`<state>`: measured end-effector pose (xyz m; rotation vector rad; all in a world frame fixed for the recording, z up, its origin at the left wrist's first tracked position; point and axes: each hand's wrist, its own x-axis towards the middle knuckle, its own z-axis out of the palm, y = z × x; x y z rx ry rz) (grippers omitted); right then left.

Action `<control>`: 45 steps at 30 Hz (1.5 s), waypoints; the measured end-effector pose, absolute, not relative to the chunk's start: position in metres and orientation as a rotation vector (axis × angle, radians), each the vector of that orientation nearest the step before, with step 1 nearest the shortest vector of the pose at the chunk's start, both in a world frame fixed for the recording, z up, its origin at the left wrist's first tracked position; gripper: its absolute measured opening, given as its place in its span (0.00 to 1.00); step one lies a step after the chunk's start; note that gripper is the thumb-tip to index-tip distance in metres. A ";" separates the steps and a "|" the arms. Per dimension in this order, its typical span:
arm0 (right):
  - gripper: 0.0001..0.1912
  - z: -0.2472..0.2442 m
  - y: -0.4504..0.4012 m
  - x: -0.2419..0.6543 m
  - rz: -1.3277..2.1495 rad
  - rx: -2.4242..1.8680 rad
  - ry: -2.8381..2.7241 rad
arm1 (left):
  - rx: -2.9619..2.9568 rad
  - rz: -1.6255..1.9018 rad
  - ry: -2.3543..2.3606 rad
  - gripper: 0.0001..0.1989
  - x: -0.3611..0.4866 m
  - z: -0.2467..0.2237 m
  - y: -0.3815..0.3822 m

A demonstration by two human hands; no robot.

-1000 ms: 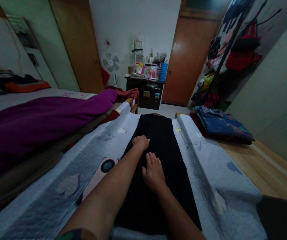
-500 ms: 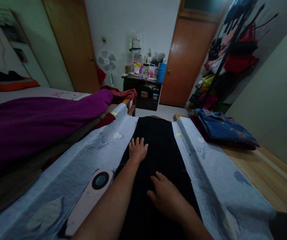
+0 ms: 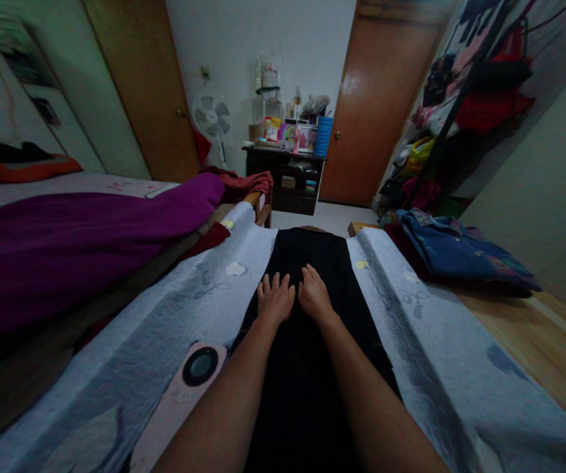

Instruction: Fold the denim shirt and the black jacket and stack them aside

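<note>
A long black garment (image 3: 307, 381) lies stretched out on a pale blue patterned sheet (image 3: 204, 302); its exact kind is hard to make out in the dim light. My left hand (image 3: 275, 299) rests on its far part with the fingers spread, palm down. Close beside it, my right hand (image 3: 315, 292) touches the black cloth with its fingers stretched forward. The two hands are a small gap apart, and neither grips anything that I can see. Left of my left forearm lies a pink phone (image 3: 184, 401) with a round dark camera ring, partly covered by the arm.
A folded denim garment (image 3: 460, 246) sits on a dark red one on the wooden surface (image 3: 499, 322) at right. Purple cloth (image 3: 90, 243) covers the bed at left. Beyond are a dark cabinet (image 3: 283, 197), a white fan (image 3: 212, 118) and hanging bags (image 3: 494, 108).
My right hand has moved forward along the black garment, from the near part to beside my left hand. My left hand stays in about the same place. The view has shifted slightly.
</note>
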<state>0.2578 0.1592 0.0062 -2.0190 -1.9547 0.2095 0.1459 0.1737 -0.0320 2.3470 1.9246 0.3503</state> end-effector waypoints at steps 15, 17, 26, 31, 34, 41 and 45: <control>0.36 -0.012 0.153 0.284 0.358 -2.268 -1.950 | 2.328 0.293 1.945 0.28 0.147 -0.033 0.178; 0.35 -0.014 0.153 0.292 0.372 -2.262 -1.935 | 2.325 0.295 1.946 0.28 0.147 -0.034 0.178; 0.25 -0.004 0.154 0.294 -0.030 -2.088 -1.691 | 2.350 0.296 1.962 0.28 0.148 -0.036 0.179; 0.26 -0.007 0.158 0.277 0.140 -1.801 -1.963 | 2.359 0.287 1.959 0.27 0.148 -0.038 0.181; 0.25 -0.017 0.159 0.273 0.288 -1.847 -2.099 | 2.361 0.294 1.965 0.26 0.148 -0.037 0.180; 0.25 -0.018 0.158 0.271 0.287 -1.910 -2.104 | 2.316 0.271 1.960 0.26 0.148 -0.033 0.179; 0.25 -0.018 0.158 0.271 0.285 -1.915 -2.100 | 2.302 0.260 1.945 0.27 0.149 -0.034 0.182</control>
